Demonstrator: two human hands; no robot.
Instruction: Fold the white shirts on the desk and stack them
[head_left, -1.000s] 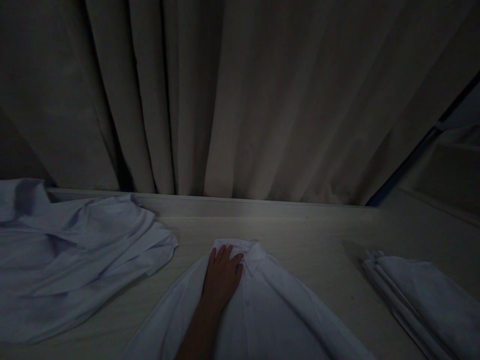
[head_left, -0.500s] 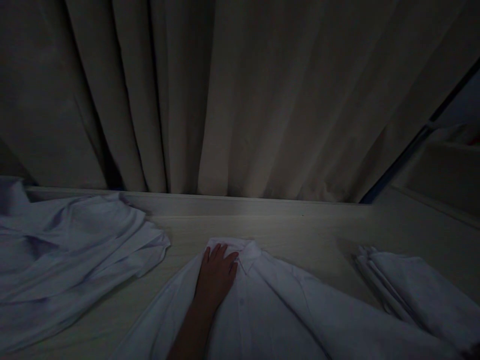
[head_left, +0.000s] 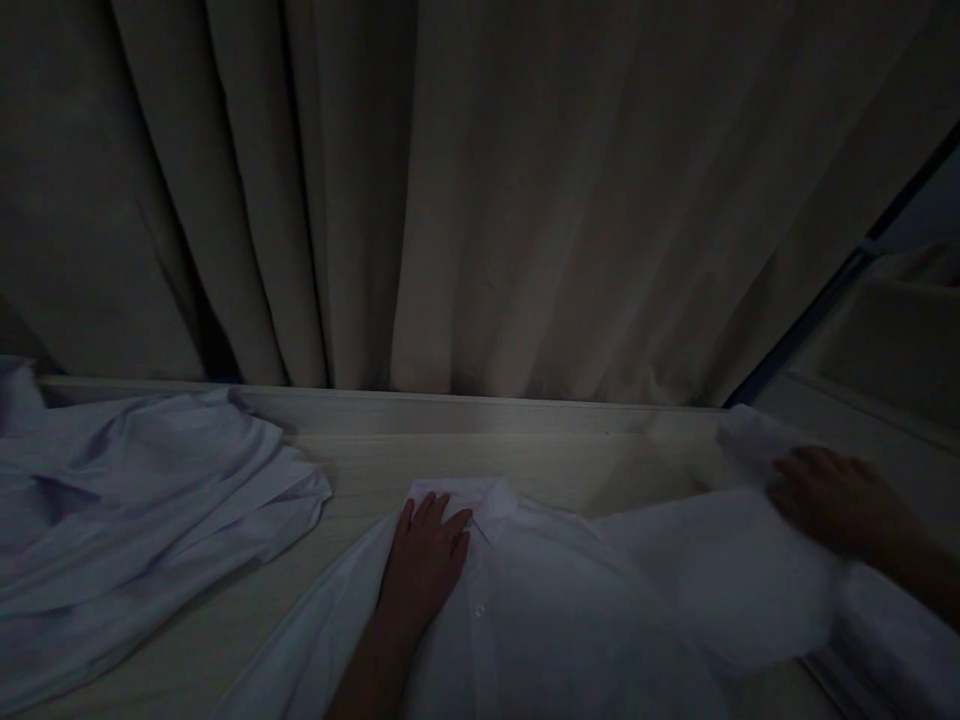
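A white button-up shirt [head_left: 555, 600] lies front up on the pale surface, its collar pointing away from me. My left hand [head_left: 426, 560] rests flat beside the collar, fingers spread on the cloth. At the right, my right hand [head_left: 832, 500] is raised and closed on the shirt's sleeve [head_left: 750, 570], which is stretched out sideways and blurred by motion. Part of the cuff end stands up beyond the fingers. The lower part of the shirt runs out of view at the bottom.
Another white garment [head_left: 172, 500] lies rumpled at the left. Folded white cloth [head_left: 900, 640] sits at the lower right, partly behind the sleeve. A long brown curtain [head_left: 480, 200] hangs along the back, above a low pale ledge [head_left: 480, 415]. The scene is dim.
My right hand has come up from the lower right corner, lifting the sleeve outward and away from me across the folded cloth. My left hand stays by the collar.
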